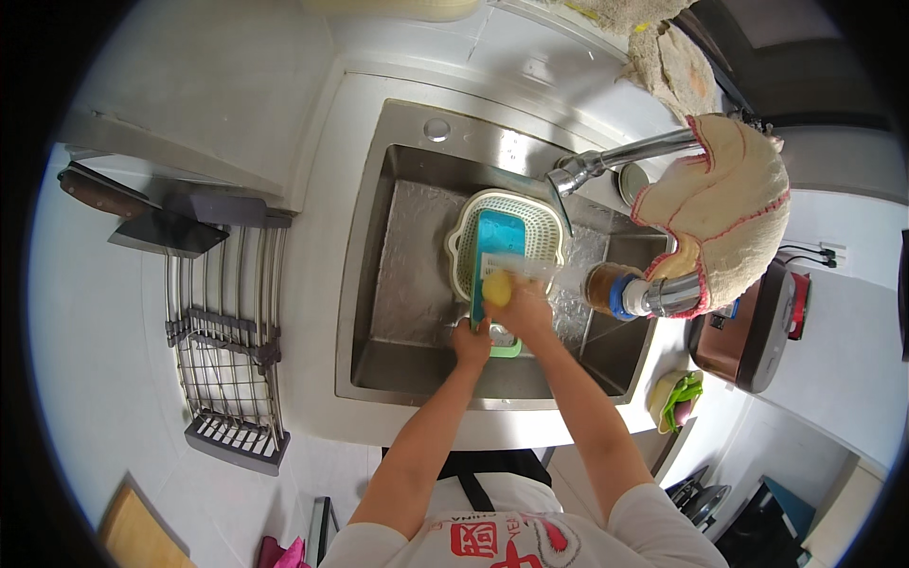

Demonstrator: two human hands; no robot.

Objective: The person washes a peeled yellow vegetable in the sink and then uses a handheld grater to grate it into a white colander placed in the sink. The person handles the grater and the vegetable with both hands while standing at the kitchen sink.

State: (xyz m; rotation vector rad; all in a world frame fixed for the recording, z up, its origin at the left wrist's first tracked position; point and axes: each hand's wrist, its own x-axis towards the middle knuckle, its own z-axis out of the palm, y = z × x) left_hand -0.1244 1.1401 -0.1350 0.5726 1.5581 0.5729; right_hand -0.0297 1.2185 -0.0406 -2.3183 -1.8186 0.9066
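Observation:
My left hand (472,346) grips the lower part of a teal slicer or grater board (501,231) with a pale green handle (506,351). The board leans over a cream plastic colander (545,213) standing in the stainless steel sink (419,277). My right hand (527,309) holds a smooth yellow piece of produce (496,288), probably a peeled potato, against or just over the board's pale slotted section. The exact contact is hidden by the fingers. A blurred translucent streak, perhaps water, runs from the tap filter (603,287) across the board above my right hand.
The chrome tap (643,148), wrapped in a cream cloth (731,206), reaches over the sink's right side. Left of the sink is a metal rack (227,341) with a cleaver (167,231) and a wooden-handled knife (103,192). A bowl of green vegetables (678,401) stands at right.

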